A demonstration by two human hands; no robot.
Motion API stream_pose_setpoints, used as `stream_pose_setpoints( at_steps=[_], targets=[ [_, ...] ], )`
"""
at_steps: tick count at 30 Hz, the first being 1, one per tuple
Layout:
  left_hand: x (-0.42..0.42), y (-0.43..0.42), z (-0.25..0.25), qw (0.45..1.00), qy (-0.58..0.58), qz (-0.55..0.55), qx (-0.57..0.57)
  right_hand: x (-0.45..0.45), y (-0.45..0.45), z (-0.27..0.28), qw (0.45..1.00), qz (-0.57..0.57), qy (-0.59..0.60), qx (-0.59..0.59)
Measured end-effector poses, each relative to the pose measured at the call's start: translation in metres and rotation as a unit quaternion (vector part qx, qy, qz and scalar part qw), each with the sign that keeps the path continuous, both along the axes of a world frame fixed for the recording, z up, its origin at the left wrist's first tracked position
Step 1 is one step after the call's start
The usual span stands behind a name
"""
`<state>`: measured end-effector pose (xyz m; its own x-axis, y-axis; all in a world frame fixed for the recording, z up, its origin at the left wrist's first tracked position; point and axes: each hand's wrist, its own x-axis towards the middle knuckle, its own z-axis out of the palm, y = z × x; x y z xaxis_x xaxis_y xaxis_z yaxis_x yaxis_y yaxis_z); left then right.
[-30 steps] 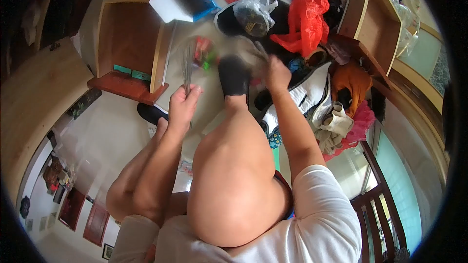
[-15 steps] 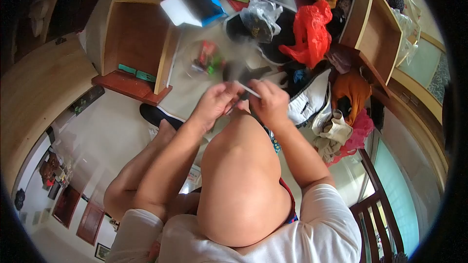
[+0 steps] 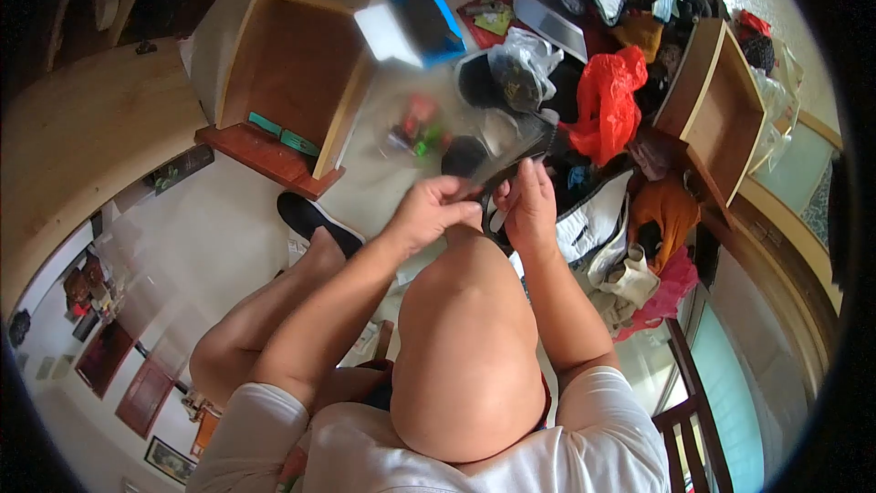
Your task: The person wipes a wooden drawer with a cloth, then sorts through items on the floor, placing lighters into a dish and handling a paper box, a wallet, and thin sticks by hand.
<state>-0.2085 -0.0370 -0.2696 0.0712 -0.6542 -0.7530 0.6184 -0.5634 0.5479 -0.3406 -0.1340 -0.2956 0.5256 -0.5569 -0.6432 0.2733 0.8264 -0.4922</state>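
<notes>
A: What are our hands doing?

B: Our left hand (image 3: 431, 213) is closed, thumb over fingers, on the near end of a thin, dark, flat bundle (image 3: 505, 164). Pinched there, its length slants out towards the far right, where we can see it.

A: And our right hand (image 3: 533, 208)?

B: Its fingers point up beside the bundle, probably to steady or square it. Whether they grip it, we can't tell; blur hides the contact. Both hands meet just beyond our raised knee (image 3: 470, 297), within easy reach.

A: Which containers do we have around us?

B: On the left, a wooden drawer (image 3: 290, 59) with its red-brown front nearest us; two green pieces (image 3: 298, 141) lie inside, against that front. On the far right, a second drawer (image 3: 721, 96) sits tilted beside the heaped clothes.

A: And farther off?

B: A blue box (image 3: 431, 14) gapes, its white flap folded out. Right of it, a clear bag (image 3: 526, 64) holds something dark, and a red bag (image 3: 610, 96) slumps, its contents hidden. Nearer, small red and green things (image 3: 422, 128) are too blurred for us to name.
</notes>
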Motion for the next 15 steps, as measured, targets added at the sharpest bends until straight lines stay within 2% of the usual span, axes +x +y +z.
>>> stream_pose_setpoints(
  at_steps=[2,6,7,10,11,14,15],
  targets=[
    [-0.005,0.001,-0.006,0.998,-0.034,-0.043,-0.021,0.012,-0.001,0.011,0.998,0.023,0.049,0.011],
    [0.001,-0.001,0.000,0.992,-0.059,0.100,-0.049,0.044,-0.024,0.033,0.998,-0.040,0.003,-0.054],
    [0.007,0.002,0.001,0.985,-0.120,0.109,-0.051,0.051,-0.032,0.035,0.995,-0.055,-0.011,-0.087],
    [0.034,0.015,0.005,0.974,-0.080,0.210,0.012,0.071,-0.055,0.052,0.977,-0.084,-0.138,-0.140],
    [0.040,0.014,0.006,0.966,-0.087,0.245,0.016,0.084,-0.060,0.062,0.974,-0.089,-0.132,-0.161],
    [0.060,0.008,0.005,0.946,-0.118,0.303,0.016,0.129,-0.076,0.069,0.949,-0.060,-0.085,-0.297],
    [0.067,0.004,0.004,0.940,-0.126,0.316,0.016,0.143,-0.083,0.072,0.909,-0.015,-0.031,-0.416]
  ],
)
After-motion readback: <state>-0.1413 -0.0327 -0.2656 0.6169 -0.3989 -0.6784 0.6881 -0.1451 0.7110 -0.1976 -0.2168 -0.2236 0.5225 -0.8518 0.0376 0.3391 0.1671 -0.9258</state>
